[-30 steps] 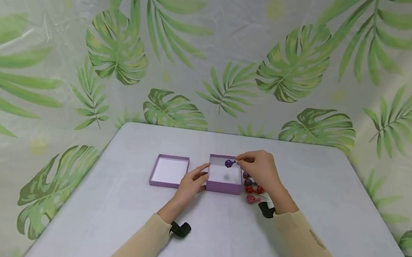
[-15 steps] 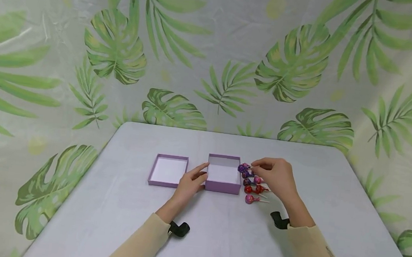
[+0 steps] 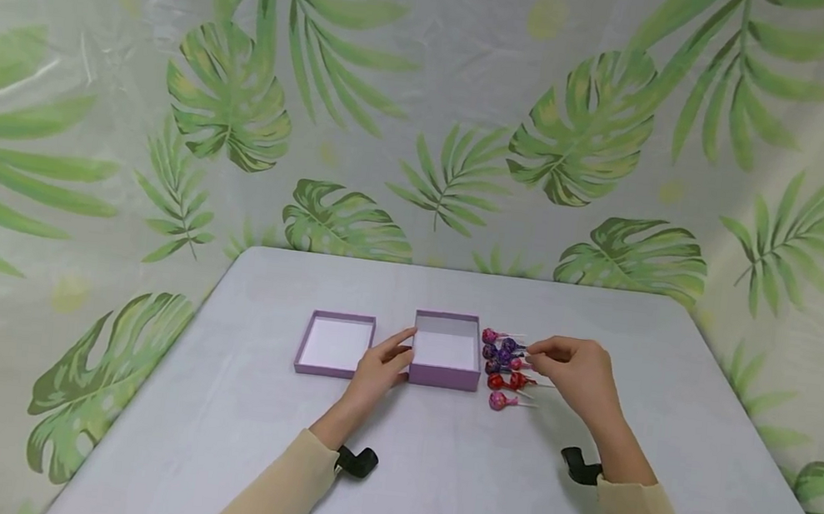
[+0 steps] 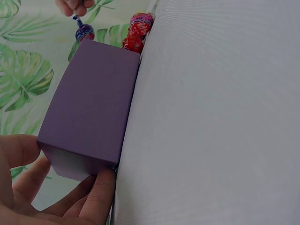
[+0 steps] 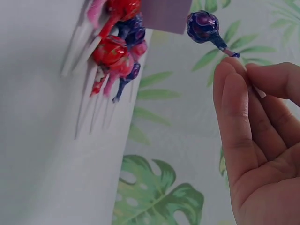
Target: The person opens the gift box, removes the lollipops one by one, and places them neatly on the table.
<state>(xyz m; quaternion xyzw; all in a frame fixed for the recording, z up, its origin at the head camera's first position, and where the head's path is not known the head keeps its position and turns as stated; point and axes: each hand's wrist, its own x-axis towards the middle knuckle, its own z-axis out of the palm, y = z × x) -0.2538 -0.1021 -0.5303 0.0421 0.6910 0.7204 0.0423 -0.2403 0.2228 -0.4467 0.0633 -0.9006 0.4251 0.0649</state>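
A purple box (image 3: 444, 377) with a white inside stands near the middle of the table, nothing visible in it. My left hand (image 3: 375, 372) rests against its left side; fingertips (image 4: 104, 185) touch the purple wall in the left wrist view. To the right of the box, my right hand (image 3: 581, 382) pinches a lollipop by its white stick, its blue-purple wrapped head (image 5: 203, 26) raised above the table. Below and beside it lies a group of lollipops in red (image 5: 110, 50), pink (image 3: 497, 401) and purple wrappers, sticks mostly pointing right.
A shallow purple-rimmed lid (image 3: 335, 344) with a white inside lies left of the box. The white table (image 3: 434, 477) reaches back to a leaf-patterned curtain (image 3: 463, 128).
My right hand has moved from over the box to the right and toward me, with the purple lollipop still pinched. My left hand has stayed at the box.
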